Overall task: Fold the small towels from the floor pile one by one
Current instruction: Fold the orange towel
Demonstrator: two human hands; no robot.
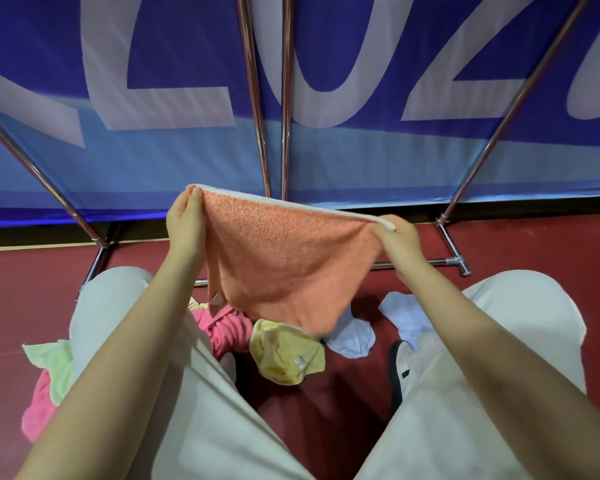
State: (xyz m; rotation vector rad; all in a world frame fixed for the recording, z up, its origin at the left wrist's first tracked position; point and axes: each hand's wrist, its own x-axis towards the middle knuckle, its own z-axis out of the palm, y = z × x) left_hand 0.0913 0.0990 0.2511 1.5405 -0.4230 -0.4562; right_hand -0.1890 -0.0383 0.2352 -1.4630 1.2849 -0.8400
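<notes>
Orange towel point(284, 258) hangs above the yellow towel point(286, 353); our left hand point(186, 227) and right hand point(400, 241) pinch its top corners.

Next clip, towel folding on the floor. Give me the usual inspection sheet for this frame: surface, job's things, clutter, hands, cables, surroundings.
Surface: dark red floor, partly covered by towels.
Job's things: orange towel held up in the air, stretched by its top edge; yellow towel, pink towel and pale blue towels crumpled on the floor below; green and pink towels lie beside the left leg.
Clutter: nothing seen.
Hands: left hand and right hand each pinch a top corner of the orange towel.
Cables: nothing seen.
Surroundings: blue banner on a metal frame ahead; a shoe shows.
</notes>
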